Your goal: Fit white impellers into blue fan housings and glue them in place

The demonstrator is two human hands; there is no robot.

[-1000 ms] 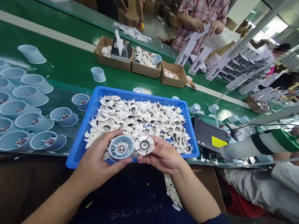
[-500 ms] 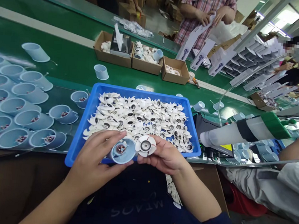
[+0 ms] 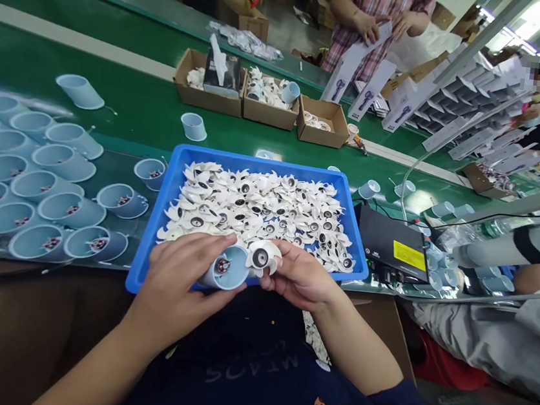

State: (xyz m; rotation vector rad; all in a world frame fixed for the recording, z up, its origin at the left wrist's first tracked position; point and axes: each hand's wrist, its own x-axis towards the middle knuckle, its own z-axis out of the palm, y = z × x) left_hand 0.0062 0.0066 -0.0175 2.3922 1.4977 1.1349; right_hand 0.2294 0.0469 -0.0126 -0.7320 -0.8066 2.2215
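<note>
While our left hand (image 3: 177, 283) wraps its fingers round a pale blue plastic fan housing (image 3: 232, 268), our right hand (image 3: 298, 277) pinches a white fan rotor (image 3: 261, 258) between thumb and fingers, pressing it to the housing's right end. Since a moment ago the housing has turned onto its side and the gap between the two parts has closed, so they now touch, both held over the near rim of a blue plastic tray (image 3: 256, 157) heaped with more white rotors. Whether the rotor is seated we cannot tell. Beyond, on the green conveyor belt (image 3: 92, 88), stand loose housings and cardboard boxes (image 3: 325, 123).
</note>
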